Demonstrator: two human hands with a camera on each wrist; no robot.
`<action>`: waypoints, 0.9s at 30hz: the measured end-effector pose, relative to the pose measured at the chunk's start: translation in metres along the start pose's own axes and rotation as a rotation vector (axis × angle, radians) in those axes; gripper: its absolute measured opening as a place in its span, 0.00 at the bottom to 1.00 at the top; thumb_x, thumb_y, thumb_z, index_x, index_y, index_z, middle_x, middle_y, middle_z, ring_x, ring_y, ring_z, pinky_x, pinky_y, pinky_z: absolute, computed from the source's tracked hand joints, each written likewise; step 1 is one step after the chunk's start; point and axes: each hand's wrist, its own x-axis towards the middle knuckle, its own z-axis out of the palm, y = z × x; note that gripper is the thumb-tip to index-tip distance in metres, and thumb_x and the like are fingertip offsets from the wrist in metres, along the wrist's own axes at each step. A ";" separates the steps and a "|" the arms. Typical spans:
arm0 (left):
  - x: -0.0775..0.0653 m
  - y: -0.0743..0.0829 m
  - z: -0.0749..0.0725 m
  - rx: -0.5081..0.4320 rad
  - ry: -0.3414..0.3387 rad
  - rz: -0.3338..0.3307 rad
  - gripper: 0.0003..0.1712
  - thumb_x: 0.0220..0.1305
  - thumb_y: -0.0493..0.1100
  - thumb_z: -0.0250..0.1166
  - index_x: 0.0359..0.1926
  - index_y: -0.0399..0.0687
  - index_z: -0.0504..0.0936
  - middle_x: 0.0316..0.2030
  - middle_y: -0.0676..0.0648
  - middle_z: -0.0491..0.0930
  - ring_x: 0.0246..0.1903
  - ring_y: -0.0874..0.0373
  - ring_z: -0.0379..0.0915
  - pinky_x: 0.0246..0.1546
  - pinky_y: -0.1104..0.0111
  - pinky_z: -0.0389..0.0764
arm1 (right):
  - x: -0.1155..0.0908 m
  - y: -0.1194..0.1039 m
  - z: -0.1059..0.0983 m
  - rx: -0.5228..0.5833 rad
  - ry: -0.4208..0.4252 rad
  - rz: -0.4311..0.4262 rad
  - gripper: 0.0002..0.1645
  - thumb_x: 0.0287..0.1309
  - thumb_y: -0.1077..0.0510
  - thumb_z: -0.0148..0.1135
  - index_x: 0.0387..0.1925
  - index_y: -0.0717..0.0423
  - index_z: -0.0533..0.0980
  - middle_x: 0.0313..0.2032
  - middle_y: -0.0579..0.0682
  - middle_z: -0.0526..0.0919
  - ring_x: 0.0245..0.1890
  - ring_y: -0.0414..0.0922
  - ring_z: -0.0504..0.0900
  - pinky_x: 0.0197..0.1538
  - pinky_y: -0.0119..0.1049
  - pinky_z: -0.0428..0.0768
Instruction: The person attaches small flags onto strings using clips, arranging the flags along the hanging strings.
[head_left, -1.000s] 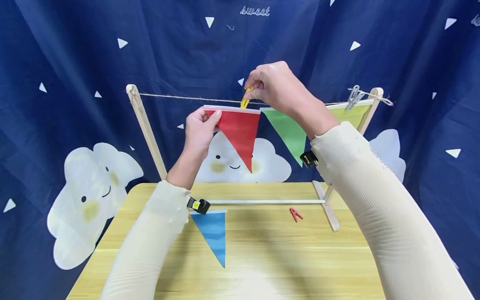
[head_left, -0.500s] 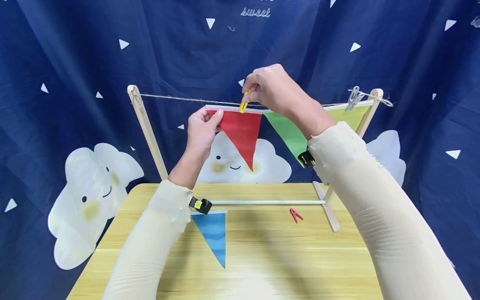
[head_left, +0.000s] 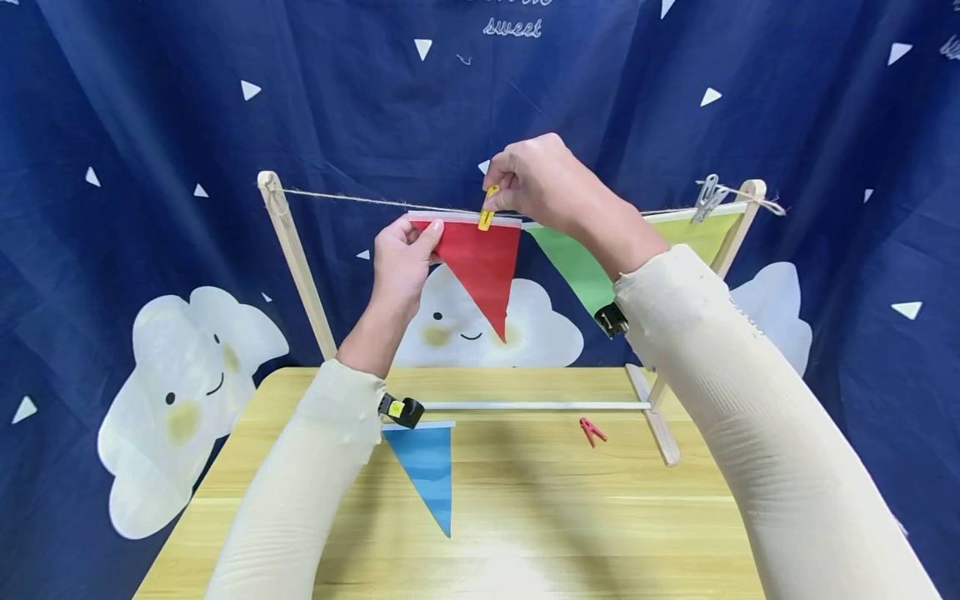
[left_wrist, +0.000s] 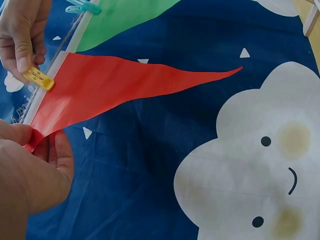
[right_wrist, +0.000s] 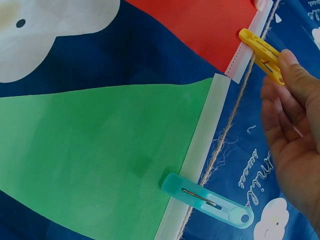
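Observation:
My left hand (head_left: 401,262) pinches the red triangular flag (head_left: 483,267) by its upper left corner, thumb in front. The flag's white top band runs along the twine (head_left: 352,198). Between thumb and fingers, my right hand (head_left: 543,183) pinches a yellow clothespin (right_wrist: 262,55), whose tip sits over the red flag's white band and the twine. A green flag (right_wrist: 110,150) hangs right beside it, with a turquoise clothespin (right_wrist: 207,200) on its band and the twine. In the head view my right hand and forearm hide that clothespin.
A yellow-green flag (head_left: 693,233) hangs at the right under a grey clothespin (head_left: 707,198). Wooden posts (head_left: 296,258) hold the twine. On the table (head_left: 525,517) lie a blue flag (head_left: 427,471) and a pink clothespin (head_left: 592,432). Behind is a dark blue curtain (head_left: 360,92).
My right hand has lowered the yellow clothespin from above the red flag's band until its tip overlaps the band. My left hand stays at the flag's corner.

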 end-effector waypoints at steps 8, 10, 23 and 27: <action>0.000 0.001 0.000 0.004 0.018 -0.013 0.13 0.71 0.36 0.65 0.52 0.34 0.83 0.38 0.44 0.85 0.33 0.58 0.81 0.36 0.74 0.85 | 0.001 0.000 0.002 -0.003 -0.027 -0.001 0.17 0.61 0.56 0.74 0.50 0.58 0.86 0.46 0.54 0.88 0.42 0.47 0.84 0.52 0.39 0.86; 0.000 0.002 0.000 0.009 0.021 -0.016 0.13 0.71 0.36 0.66 0.53 0.34 0.84 0.39 0.43 0.85 0.34 0.57 0.82 0.36 0.74 0.85 | 0.002 -0.001 0.002 -0.001 -0.034 -0.002 0.18 0.61 0.56 0.74 0.51 0.58 0.86 0.48 0.55 0.88 0.44 0.47 0.85 0.53 0.40 0.86; -0.001 0.002 0.000 0.018 0.021 -0.023 0.14 0.71 0.37 0.66 0.54 0.34 0.83 0.42 0.40 0.85 0.35 0.57 0.82 0.37 0.74 0.86 | 0.002 -0.003 0.003 -0.015 -0.065 0.006 0.20 0.64 0.56 0.71 0.56 0.58 0.84 0.50 0.55 0.87 0.45 0.48 0.85 0.54 0.41 0.86; -0.001 0.000 -0.001 0.023 0.016 -0.023 0.14 0.71 0.37 0.66 0.53 0.34 0.83 0.40 0.42 0.85 0.34 0.58 0.81 0.37 0.75 0.85 | 0.003 -0.004 0.004 -0.011 -0.079 0.023 0.22 0.66 0.55 0.70 0.59 0.58 0.82 0.50 0.55 0.86 0.46 0.48 0.85 0.54 0.40 0.86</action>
